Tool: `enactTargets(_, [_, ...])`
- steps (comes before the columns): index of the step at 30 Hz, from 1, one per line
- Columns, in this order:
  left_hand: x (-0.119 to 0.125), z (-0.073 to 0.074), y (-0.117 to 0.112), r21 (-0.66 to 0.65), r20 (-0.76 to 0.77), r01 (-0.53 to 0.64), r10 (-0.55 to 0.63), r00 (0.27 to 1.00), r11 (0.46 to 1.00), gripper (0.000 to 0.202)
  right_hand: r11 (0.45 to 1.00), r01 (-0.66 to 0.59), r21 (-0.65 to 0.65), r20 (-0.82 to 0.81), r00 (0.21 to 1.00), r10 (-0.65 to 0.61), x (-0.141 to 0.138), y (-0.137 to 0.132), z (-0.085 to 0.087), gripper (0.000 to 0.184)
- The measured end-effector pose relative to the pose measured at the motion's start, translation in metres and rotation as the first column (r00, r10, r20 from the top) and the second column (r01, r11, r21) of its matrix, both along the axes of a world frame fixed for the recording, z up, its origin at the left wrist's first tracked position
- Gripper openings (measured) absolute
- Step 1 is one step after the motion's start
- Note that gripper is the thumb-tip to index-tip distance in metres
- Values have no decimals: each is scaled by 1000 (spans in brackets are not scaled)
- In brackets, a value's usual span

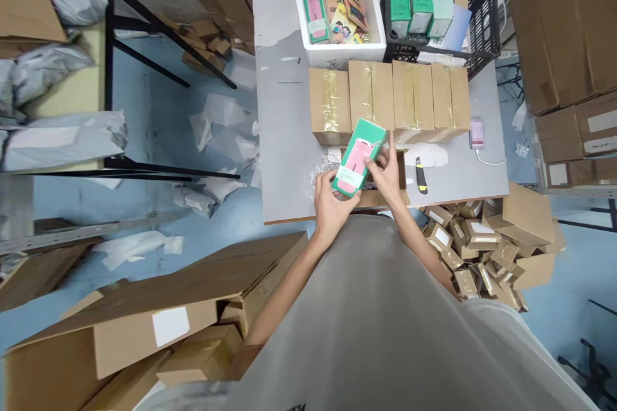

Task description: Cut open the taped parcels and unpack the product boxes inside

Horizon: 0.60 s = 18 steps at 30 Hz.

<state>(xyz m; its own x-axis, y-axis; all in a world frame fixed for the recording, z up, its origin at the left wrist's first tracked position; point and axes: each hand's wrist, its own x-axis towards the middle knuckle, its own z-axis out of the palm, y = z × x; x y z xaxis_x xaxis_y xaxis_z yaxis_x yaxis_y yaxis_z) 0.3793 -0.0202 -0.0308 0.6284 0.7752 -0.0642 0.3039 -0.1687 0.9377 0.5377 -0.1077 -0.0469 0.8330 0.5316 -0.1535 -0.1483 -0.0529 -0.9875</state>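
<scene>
Between my two hands is a green box point(359, 157) with a pink bottle-like item printed on its front, tilted to the right. My left hand point(331, 205) grips its lower left end, fingers on the side. My right hand point(385, 170) holds its right side, with the thumb on the front face. Beneath it, partly hidden, an open cardboard carton point(401, 173) sits at the table's front edge. Clear bubble wrap point(322, 170) lies left of the carton. A black and yellow box cutter point(421, 176) lies to its right.
Several taped cartons point(371, 93) stand in a row behind my hands. Farther back are a white bin point(337, 51) and a black crate point(484, 19) holding green boxes. A phone point(477, 133) with a cable lies right. Small cartons point(477, 237) are heaped beside the table; a large carton point(193, 270) stands left.
</scene>
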Motion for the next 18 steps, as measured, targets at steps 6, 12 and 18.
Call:
enactTargets(6, [-8,0,2,79,-2,85,-85,996,993,68,1000,-12,19,79,997,11,7,-10,-1,119])
enactTargets(12, [-5,-16,8,-463,27,-73,96,995,883,78,999,21,-34,243,970,-12,-1,-17,9,94])
enactTargets(18, [21,-28,33,-918,52,-38,215,975,395,39,983,125,-132,727,686,10,-29,-33,28,74])
